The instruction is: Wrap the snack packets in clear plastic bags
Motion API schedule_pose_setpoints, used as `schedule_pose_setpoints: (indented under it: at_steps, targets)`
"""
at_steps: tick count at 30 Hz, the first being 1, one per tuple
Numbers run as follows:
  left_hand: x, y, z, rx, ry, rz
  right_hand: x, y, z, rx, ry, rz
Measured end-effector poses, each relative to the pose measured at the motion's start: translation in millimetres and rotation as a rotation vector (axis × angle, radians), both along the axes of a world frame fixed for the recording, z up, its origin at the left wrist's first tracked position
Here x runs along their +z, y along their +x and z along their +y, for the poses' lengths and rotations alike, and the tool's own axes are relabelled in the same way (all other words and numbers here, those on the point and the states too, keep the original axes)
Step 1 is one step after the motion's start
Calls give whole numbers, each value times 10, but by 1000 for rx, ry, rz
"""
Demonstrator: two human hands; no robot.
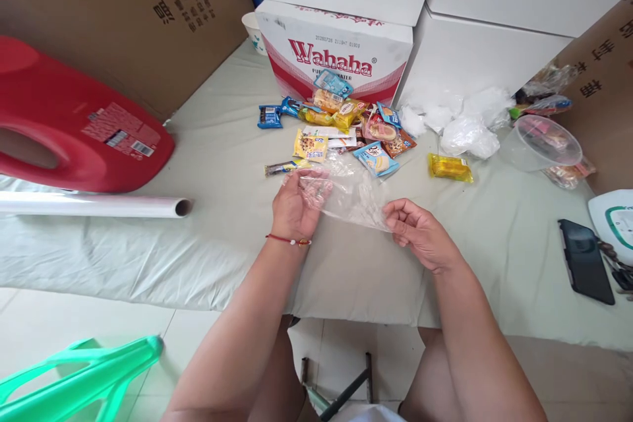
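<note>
A clear plastic bag stretches between my two hands above the cloth. My left hand, with a red bracelet at the wrist, holds its left end; the fingers are curled and partly covered by the see-through film. At the right corner, my right hand pinches the bag's edge between thumb and fingers. Just beyond the bag lies a heap of wrapped snacks, among them a yellow cookie packet, a light blue packet and a thin dark bar. A yellow wrapped snack lies apart, to the right.
Behind the snacks stands a Wahaha carton. Crumpled clear bags and a clear plastic bowl are at right, with a phone nearer the edge. A red jug and a white roll occupy the left.
</note>
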State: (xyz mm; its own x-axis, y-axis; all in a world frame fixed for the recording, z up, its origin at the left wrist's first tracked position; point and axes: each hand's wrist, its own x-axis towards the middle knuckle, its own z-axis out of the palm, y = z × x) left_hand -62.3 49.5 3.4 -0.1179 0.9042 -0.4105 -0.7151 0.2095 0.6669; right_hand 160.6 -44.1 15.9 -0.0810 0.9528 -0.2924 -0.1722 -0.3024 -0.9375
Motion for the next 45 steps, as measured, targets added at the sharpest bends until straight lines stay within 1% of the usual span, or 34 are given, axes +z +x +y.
schedule_pose_setpoints:
  at_steps: [1, 2, 5, 7, 10, 11, 13, 15, 18, 20, 22, 23, 26, 27, 28, 30, 32, 35, 37, 38, 39, 40, 43, 44, 45]
  targets:
    - [15, -24, 8, -12, 14, -28, -15, 13, 2, -8, 0, -20]
    - [30, -38, 11, -22, 32, -52, -34, 16, 6, -50, 12, -41]
    - [81, -26, -18, -86, 73, -113, -97, -8, 29, -261, 33, -68]
    - [120, 13, -64, -143, 74, -144, -117, -31, 48, -354, -9, -2]
    - [165, 74, -140, -236, 87, -167, -88, -44, 68, -394, -98, 155]
    - [170, 88, -158, -266, 92, -170, -70, -39, 73, -392, -115, 178]
    - [154, 97, -173, -307, 90, -169, -41, -15, 82, -385, -125, 155]
    - [109, 79, -153, -274, 76, -138, -36, 27, 93, -412, -85, 83]
    - [15, 0, -69, -92, 45, -27, -59, 111, 104, -492, 15, -36]
    - [-33, -74, -1, 6, 21, 28, -66, 174, 93, -485, 30, -97]
    - [-56, -145, 57, 43, 6, 49, -49, 240, 61, -376, -11, -124]
    - [-58, -173, 79, 51, 4, 56, -32, 273, 38, -283, -36, -127]
    - [-46, -216, 109, 69, -25, 79, 39, 366, -42, 62, -104, -124]
    - [-40, -218, 107, 69, -44, 88, 62, 393, -66, 156, -121, -129]
    - [-34, -214, 99, 65, -61, 103, 84, 417, -88, 228, -138, -139]
    - [-27, -194, 72, 57, -73, 167, 122, 460, -125, 325, -165, -163]
    - [-23, -167, 35, 55, -28, 275, 158, 503, -160, 441, -180, -169]
    - [-4, -127, -19, 63, 108, 428, 219, 574, -208, 712, -161, -104]
    - [31, -109, -50, 7, 153, 435, 249, 608, -222, 865, -115, -64]
    - [55, -102, -64, -55, 156, 405, 254, 613, -218, 890, -90, -62]
    - [82, -96, -79, -130, 150, 360, 248, 605, -206, 862, -64, -71]
    - [110, -89, -95, -211, 143, 312, 232, 582, -188, 773, -37, -89]
    - [177, -50, -155, -422, 135, 210, 143, 430, -116, 318, 25, -105]
    - [187, -27, -178, -472, 134, 193, 111, 361, -96, 195, 36, -76]
    - [188, 2, -202, -511, 137, 185, 82, 291, -80, 115, 38, -30]
